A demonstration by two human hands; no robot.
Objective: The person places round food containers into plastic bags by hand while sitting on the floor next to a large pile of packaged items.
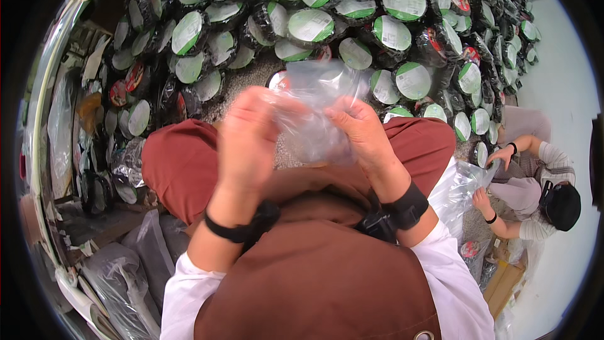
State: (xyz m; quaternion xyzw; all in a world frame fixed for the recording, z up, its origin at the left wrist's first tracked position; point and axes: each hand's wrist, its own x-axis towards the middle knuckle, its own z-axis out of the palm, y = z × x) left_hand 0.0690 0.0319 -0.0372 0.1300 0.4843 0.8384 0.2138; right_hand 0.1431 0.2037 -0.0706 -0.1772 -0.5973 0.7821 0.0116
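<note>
Clear bag (pixel 319 132) near illegible green-white labels (pixel 413 80)

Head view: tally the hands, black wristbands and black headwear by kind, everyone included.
Hands: 4 (wearer's left hand, right hand; 2 co-worker's hands)
Black wristbands: 4 (2 wearer's wristbands, 2 co-worker's wristbands)
Black headwear: 1 (co-worker's cap)
Total: 9

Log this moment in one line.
left hand: blurred, at clear crinkled plastic bag; right hand: pinching bag; beyond: round green-and-white packages
</note>
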